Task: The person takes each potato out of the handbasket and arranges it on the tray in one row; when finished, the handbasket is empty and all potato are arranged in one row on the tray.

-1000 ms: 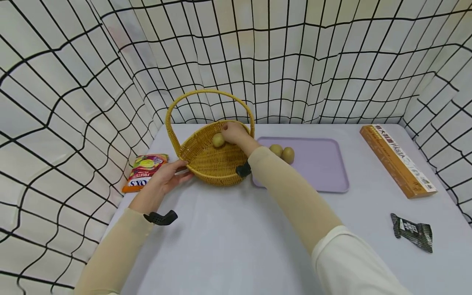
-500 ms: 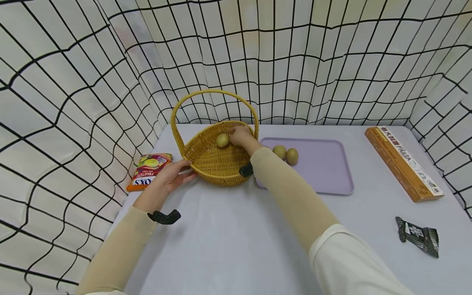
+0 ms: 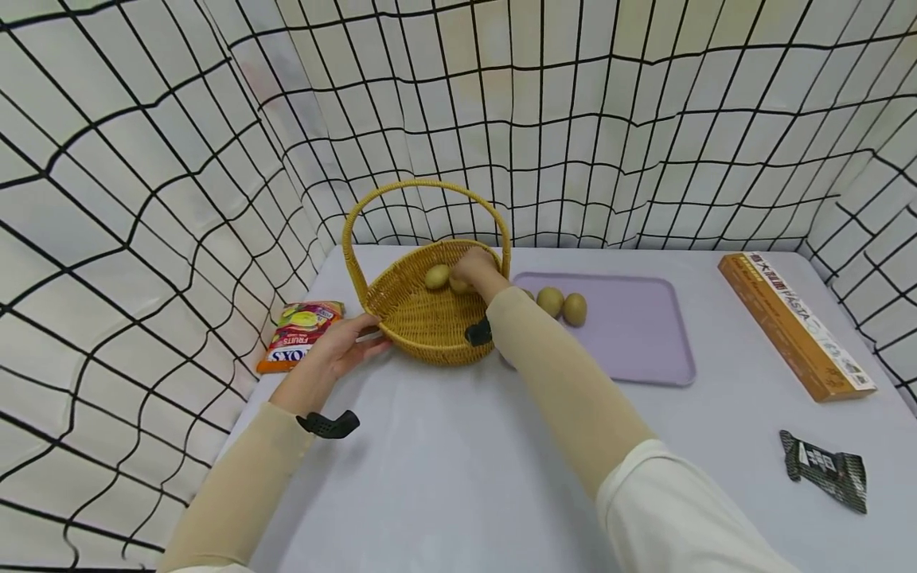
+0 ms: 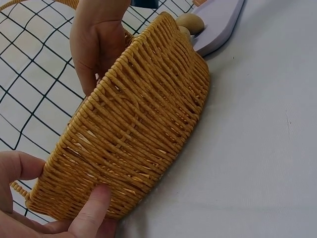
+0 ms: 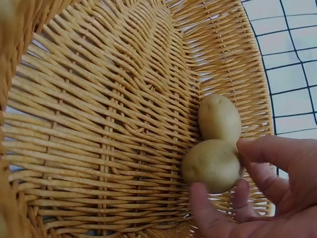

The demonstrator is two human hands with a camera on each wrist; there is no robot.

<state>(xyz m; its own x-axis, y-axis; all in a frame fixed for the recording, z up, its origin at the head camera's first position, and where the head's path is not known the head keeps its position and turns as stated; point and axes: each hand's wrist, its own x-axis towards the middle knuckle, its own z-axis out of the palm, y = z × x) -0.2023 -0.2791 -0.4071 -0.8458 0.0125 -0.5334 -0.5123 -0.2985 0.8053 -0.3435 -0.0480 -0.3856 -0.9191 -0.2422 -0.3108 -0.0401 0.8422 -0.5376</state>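
A yellow wicker basket (image 3: 430, 322) with a tall hoop handle stands at the table's back left. My left hand (image 3: 344, 346) grips its left rim; in the left wrist view the thumb (image 4: 25, 166) is on the rim and a finger (image 4: 94, 208) presses the woven outside. My right hand (image 3: 478, 270) is inside the basket. There it holds a potato (image 5: 212, 166) between thumb and fingers, low against the far wall. A second potato (image 5: 220, 118) lies touching it. From the head view, the right hand partly covers the held potato.
A lilac tray (image 3: 645, 334) to the basket's right holds more potatoes (image 3: 562, 304), partly behind my right forearm. A red-orange snack bag (image 3: 301, 334) lies at left. At right are a pasta box (image 3: 795, 326) and a small black packet (image 3: 824, 469). Black netting surrounds the table.
A second potato now shows under my right hand in the basket, where only one was visible before. The right hand has turned slightly. My left hand keeps its hold on the rim.
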